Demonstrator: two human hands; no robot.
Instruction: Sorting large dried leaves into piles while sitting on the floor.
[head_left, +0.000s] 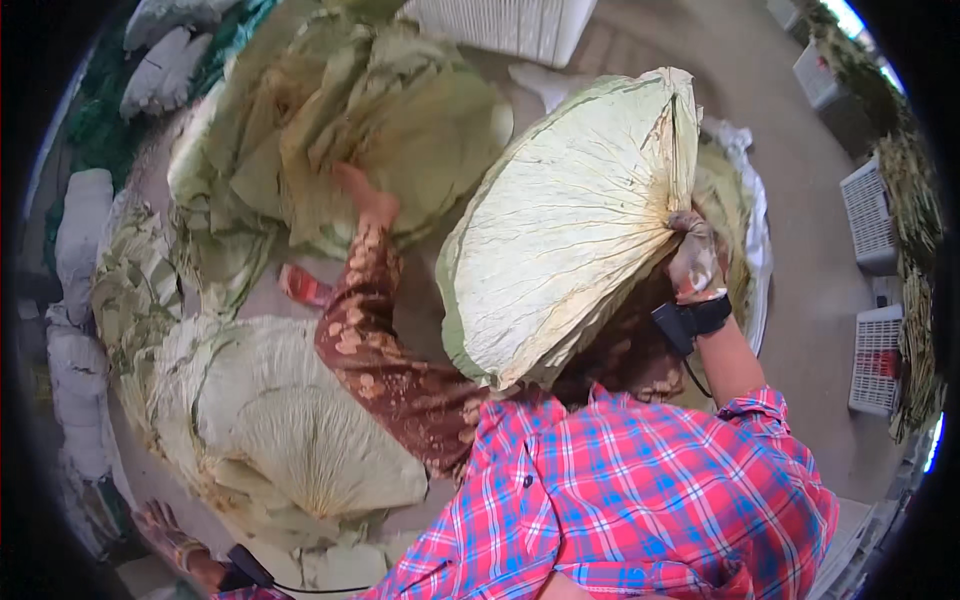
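Note:
My right hand (697, 262), in a stained glove with a black strap at the wrist, grips a folded dried lotus leaf (570, 225) near its brown centre, where the veins meet. The leaf fans out to the left above my lap. My left hand (166, 531) is low at the far left, fingers apart with nothing visible in it, beside a pile of pale folded leaves (322, 427). A larger heap of green-brown leaves (420, 127) lies at the upper left, against my bare foot (367, 195).
A white plastic basket (502, 26) stands at the top. More leaves on white sheeting (757, 247) lie beyond my right hand. White baskets (874, 360) and bundled dried leaves (915, 300) line the right. White sacks (79, 390) line the left. A red item (304, 286) is near my leg.

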